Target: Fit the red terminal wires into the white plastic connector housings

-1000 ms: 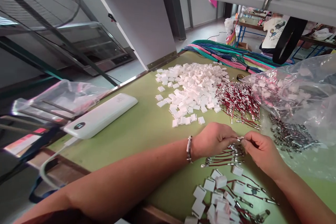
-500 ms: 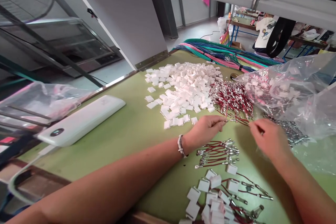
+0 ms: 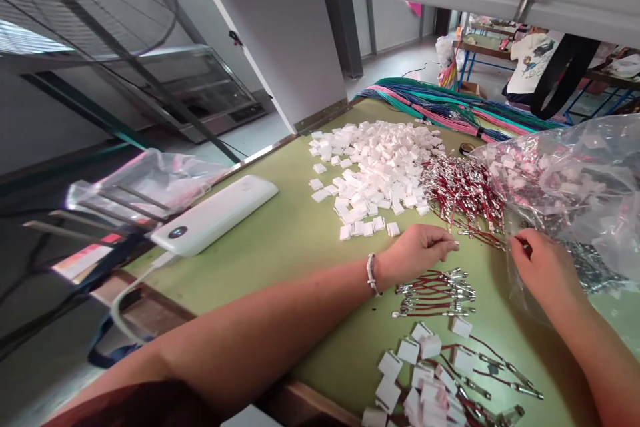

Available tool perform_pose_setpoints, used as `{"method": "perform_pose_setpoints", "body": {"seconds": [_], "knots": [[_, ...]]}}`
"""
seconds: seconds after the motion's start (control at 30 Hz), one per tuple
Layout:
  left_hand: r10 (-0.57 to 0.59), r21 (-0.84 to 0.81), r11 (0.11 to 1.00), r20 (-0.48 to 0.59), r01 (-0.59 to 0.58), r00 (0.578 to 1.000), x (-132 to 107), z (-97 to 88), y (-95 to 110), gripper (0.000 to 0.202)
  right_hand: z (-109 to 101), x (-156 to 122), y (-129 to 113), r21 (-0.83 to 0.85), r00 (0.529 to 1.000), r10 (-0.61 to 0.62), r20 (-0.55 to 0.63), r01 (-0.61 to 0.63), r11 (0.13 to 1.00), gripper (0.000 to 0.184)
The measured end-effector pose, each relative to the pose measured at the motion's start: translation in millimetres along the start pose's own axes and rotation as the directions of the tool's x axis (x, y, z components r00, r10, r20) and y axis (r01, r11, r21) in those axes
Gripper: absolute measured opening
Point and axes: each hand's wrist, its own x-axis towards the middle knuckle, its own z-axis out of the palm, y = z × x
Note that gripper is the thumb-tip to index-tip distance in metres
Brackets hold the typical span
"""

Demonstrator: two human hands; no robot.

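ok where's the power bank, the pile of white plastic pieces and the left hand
power bank (image 3: pixel 215 213), head view, middle of its white top face
pile of white plastic pieces (image 3: pixel 380 170), head view, centre of the heap
left hand (image 3: pixel 417 252), head view, back of the hand

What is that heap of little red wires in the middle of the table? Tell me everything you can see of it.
The wire heap is a loose tangle of short dark-red wires with shiny metal ends. It lies on the green table, touching the white plastic pieces on its left and the clear bag on its right. The left hand reaches a strand at its near edge; the right hand is close by.
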Motion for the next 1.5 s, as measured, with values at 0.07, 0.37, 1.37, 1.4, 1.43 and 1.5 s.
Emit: {"method": "perform_pose_setpoints", "body": {"seconds": [0.07, 0.37, 1.37, 1.4, 1.43, 1.5], "knots": [[0.028, -0.002, 1.000, 0.015, -0.028, 1.000, -1, 1.5, 0, 0.027, 0, -10, -19, 0.269, 0.997, -0.077, 0.031, 0.066, 0.961, 0.019], [0.116, -0.010, 0.993, 0.073, -0.115, 0.991, -5, 2.7, 2, 0.025, 14, -32, -51, 0.477, 0.970, -0.240, -0.030, 0.225, 0.850, 0.014], [0.441, 0.467, 0.744, 0.193, -0.477, 0.876, -6, -0.4, -8, 0.036, 15, 3, -4, -0.208, 0.980, -0.166, 0.107, 0.185, 0.960, 0.020], [0.442, 0.466, 0.753, 0.165, -0.465, 0.881, -6, -0.3, -8, 0.034, 15, 1, -9, -0.227, 0.978, -0.170, 0.120, 0.193, 0.954, 0.020], [0.448, 0.467, 0.758, 0.137, -0.456, 0.884, -5, -0.4, -8, 0.033, 15, -1, -14, -0.242, 0.975, -0.179, 0.132, 0.207, 0.948, 0.021], [0.461, 0.467, 0.762, 0.095, -0.448, 0.882, -4, -0.8, -9, 0.029, 14, -5, -21, -0.255, 0.969, -0.199, 0.149, 0.232, 0.939, 0.021]]}}
